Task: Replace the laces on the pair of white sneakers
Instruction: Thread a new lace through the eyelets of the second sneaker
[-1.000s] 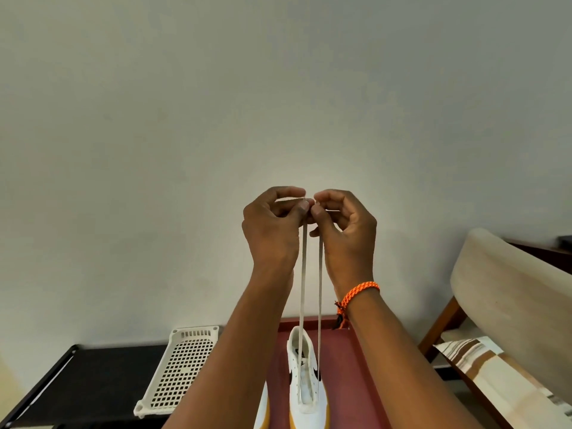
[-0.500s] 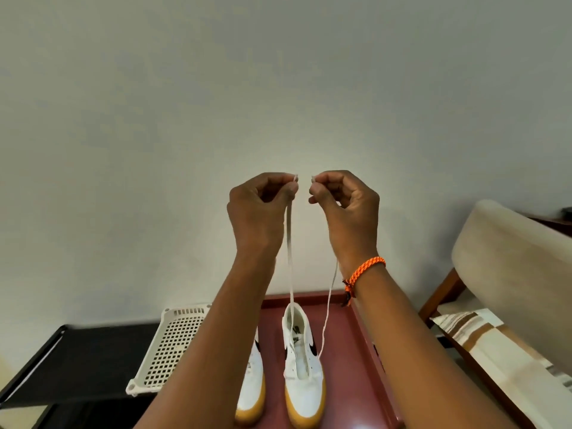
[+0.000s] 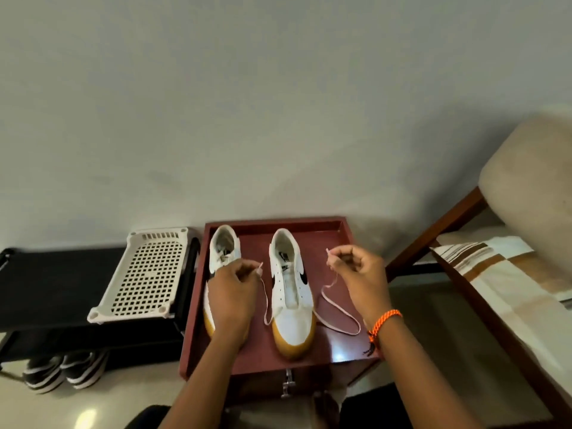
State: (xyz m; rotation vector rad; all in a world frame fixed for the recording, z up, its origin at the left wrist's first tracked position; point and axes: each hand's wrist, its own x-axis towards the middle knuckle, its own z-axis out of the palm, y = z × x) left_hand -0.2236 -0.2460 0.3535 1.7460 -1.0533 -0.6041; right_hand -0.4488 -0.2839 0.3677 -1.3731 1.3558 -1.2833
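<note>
Swoosh (image 3: 304, 277) on laced sneaker (image 3: 292, 301)

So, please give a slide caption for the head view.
Both hands, left hand and right hand, pinch lace ends beside the right sneaker.

We read one word only: "NIKE" on the tongue label (image 3: 285, 266) of the right-hand white sneaker (image 3: 292, 308), small and blurred. We also see a black swoosh mark (image 3: 303, 276) on that sneaker's side.
</note>
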